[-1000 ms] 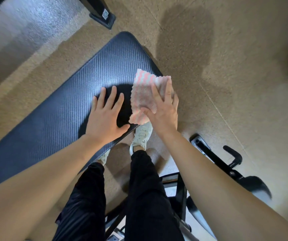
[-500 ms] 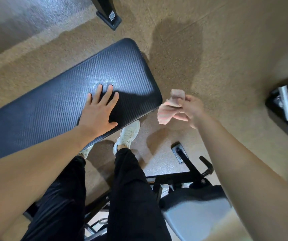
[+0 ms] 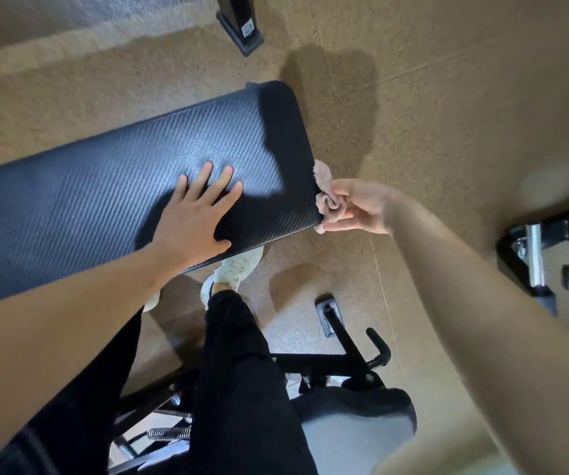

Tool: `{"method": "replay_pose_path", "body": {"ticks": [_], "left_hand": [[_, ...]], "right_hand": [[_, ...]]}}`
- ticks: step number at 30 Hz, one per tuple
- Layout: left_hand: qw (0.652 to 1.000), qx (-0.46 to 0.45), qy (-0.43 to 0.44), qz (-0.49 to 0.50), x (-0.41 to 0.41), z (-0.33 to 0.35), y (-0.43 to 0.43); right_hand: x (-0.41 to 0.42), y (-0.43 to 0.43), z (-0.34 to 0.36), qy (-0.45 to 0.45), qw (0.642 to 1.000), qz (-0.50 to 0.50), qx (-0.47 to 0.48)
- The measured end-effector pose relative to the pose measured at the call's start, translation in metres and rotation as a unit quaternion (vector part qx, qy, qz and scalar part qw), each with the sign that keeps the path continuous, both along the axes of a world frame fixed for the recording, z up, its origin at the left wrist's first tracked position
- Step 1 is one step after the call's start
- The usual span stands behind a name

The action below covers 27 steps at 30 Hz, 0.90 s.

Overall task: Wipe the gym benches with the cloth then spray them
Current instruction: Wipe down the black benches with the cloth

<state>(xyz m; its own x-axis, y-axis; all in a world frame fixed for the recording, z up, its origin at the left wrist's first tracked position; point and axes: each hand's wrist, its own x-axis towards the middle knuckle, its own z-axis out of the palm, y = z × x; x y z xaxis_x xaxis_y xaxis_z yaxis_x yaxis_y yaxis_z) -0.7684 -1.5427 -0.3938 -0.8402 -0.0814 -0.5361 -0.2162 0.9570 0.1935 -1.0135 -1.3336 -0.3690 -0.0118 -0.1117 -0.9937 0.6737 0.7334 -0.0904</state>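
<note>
We see the right hand (image 3: 362, 209) pinching a bunched pale pink fleecy cloth (image 3: 327, 200) between thumb and curled fingers, held against the short end edge of the black weave-textured padded gym bench (image 3: 104, 200). From that grip the pad's long axis runs away leftward, so we judge the right hand the nearer for wiping the end face. The left hand (image 3: 194, 217) lies flat, fingers spread, on the pad top. Half a second earlier the cloth hung clear of the bench; now it touches.
</note>
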Motion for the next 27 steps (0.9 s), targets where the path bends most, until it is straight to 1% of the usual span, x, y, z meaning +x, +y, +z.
{"method": "replay_pose_path", "body": {"ticks": [2,5,6,9,11,13,15,17,19,22,24,25,26,27], "left_hand": [[1.0,-0.002,0.004,0.003,0.0,-0.001,0.0],[1.0,0.001,0.013,0.006,0.002,-0.002,0.0],[1.0,0.003,0.017,0.007,0.003,-0.002,-0.001],[1.0,0.012,0.025,0.01,0.004,0.0,-0.005],[0.999,0.018,0.037,0.022,0.003,0.003,-0.009],[0.996,0.016,0.051,0.068,0.003,0.008,-0.014],[0.99,-0.002,0.052,0.134,0.002,0.013,-0.022],[0.981,-0.028,0.034,0.191,0.004,0.016,-0.032],[0.971,-0.056,0.004,0.234,0.009,0.014,-0.042],[0.96,-0.065,-0.027,0.272,0.022,0.008,-0.054],[0.963,-0.055,-0.033,0.262,0.028,0.005,-0.058],[0.965,-0.053,-0.033,0.253,0.03,0.004,-0.06],[0.967,-0.05,-0.033,0.246,0.031,0.004,-0.061],[0.968,-0.048,-0.033,0.242,0.031,0.005,-0.063]], "right_hand": [[0.0,-0.012,0.001,0.009,1.0,0.007,0.021],[-0.004,-0.032,0.001,0.037,0.997,-0.045,0.054],[-0.006,-0.038,0.001,0.051,0.996,-0.048,0.058],[-0.013,-0.058,0.004,0.074,0.995,-0.038,0.059],[-0.019,-0.072,0.002,0.091,0.995,0.008,0.042],[-0.024,-0.088,0.004,0.121,0.991,0.061,0.02],[-0.028,-0.101,0.007,0.147,0.987,0.057,-0.003],[-0.033,-0.114,0.004,0.179,0.982,0.048,-0.028],[-0.037,-0.129,0.002,0.223,0.972,0.058,-0.044],[-0.043,-0.153,-0.007,0.31,0.942,0.113,-0.064],[-0.044,-0.169,-0.011,0.314,0.933,0.141,-0.105],[-0.043,-0.175,-0.014,0.31,0.927,0.17,-0.124],[-0.042,-0.181,-0.017,0.322,0.911,0.226,-0.124],[-0.04,-0.186,-0.017,0.345,0.88,0.305,-0.116]]}}
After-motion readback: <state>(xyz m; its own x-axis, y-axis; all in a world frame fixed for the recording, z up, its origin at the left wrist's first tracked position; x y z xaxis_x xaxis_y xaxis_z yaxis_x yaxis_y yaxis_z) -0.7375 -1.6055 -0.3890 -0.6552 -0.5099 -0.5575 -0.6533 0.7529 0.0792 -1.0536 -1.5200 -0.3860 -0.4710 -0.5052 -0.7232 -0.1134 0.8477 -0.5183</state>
